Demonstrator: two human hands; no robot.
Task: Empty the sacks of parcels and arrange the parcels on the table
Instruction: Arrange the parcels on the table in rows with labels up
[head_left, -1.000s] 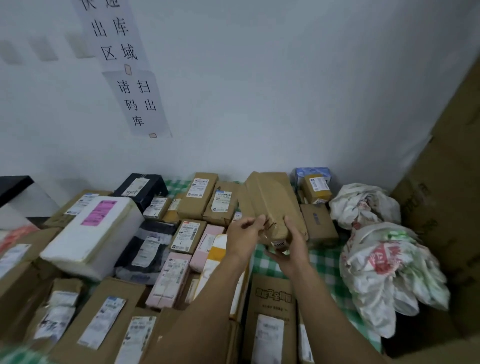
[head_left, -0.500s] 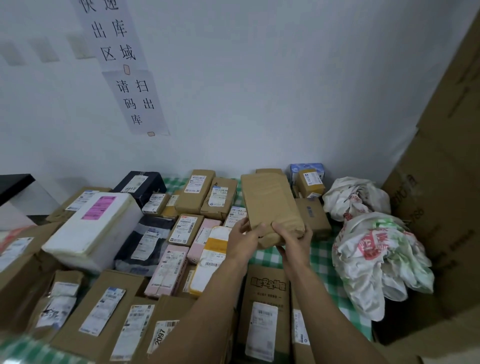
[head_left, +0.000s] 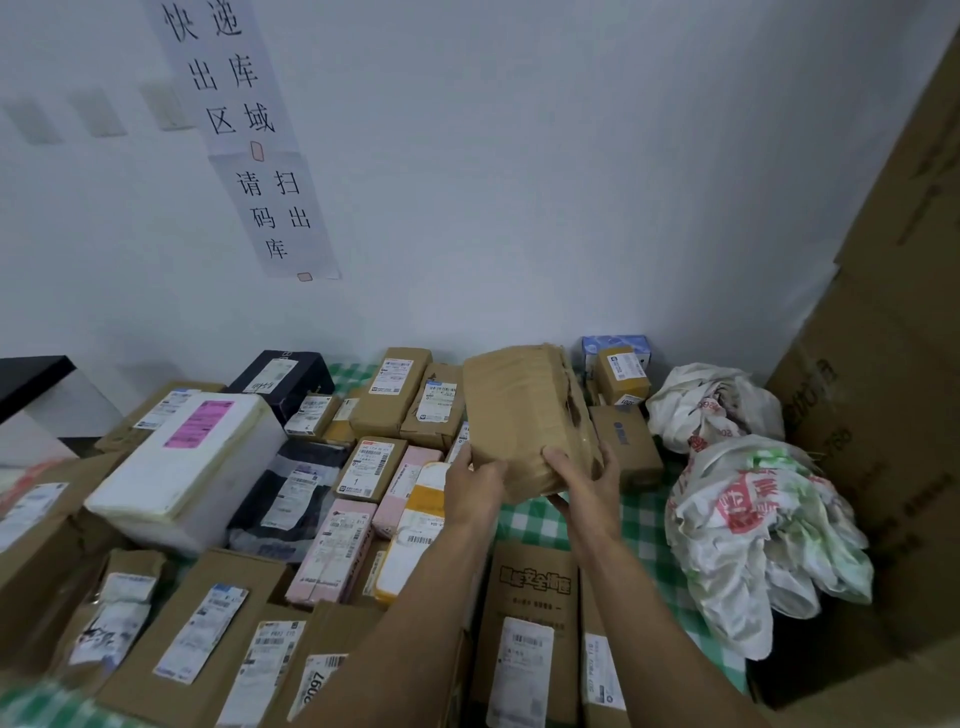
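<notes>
I hold a taped brown cardboard parcel (head_left: 524, 415) above the table, its plain side up and its far end toward the wall. My left hand (head_left: 475, 491) grips its near left corner. My right hand (head_left: 587, 480) grips its near right corner, thumb on top and fingers underneath. Below it lies the green checked tablecloth (head_left: 540, 519). Two crumpled white sacks (head_left: 748, 525) lie on the table's right side.
Several labelled parcels cover the table: a white foam box (head_left: 182, 467), a black box (head_left: 283, 374), pink boxes (head_left: 337, 551), brown cartons in rows. A large cardboard box (head_left: 893, 364) stands at the right. The white wall with a paper sign (head_left: 249, 140) is behind.
Both hands turned the parcel over so its plain side faces up and lifted it slightly, its far end now toward the wall. My grip shifted to the near corners.
</notes>
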